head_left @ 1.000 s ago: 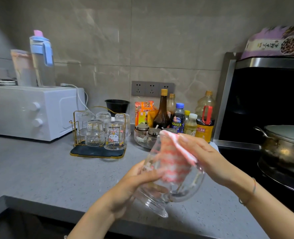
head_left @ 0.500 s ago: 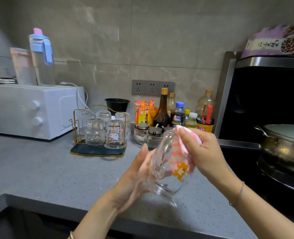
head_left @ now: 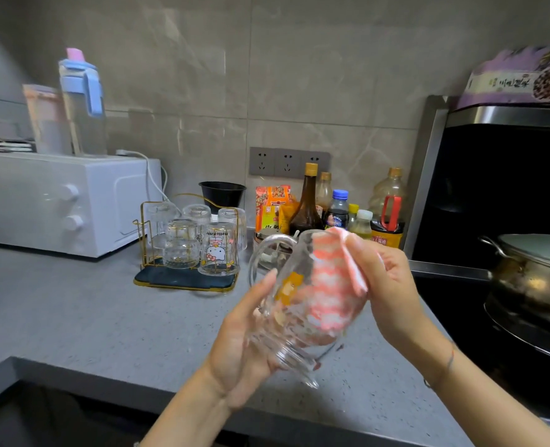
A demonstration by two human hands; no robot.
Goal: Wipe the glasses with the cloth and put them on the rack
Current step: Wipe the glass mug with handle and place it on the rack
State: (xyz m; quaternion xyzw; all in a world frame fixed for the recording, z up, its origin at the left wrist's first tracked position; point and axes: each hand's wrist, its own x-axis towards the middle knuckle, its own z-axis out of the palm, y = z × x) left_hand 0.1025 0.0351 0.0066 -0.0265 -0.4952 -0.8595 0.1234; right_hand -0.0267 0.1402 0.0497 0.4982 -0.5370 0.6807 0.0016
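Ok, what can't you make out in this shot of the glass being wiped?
Head view: pot, cut off by the right edge.
Head view: rear glasses on the rack, partly behind the front ones.
Head view: bottle labels, too small to read.
Head view: underside of the glass, covered by the left hand.

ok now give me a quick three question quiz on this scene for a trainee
1. True or false: the cloth reaches inside the glass.
2. The rack stands nearest to: A the oven, B the pot, C the counter's front edge.
3. Which hand grips the cloth?

Key: 1 true; 2 A; 3 the right hand.
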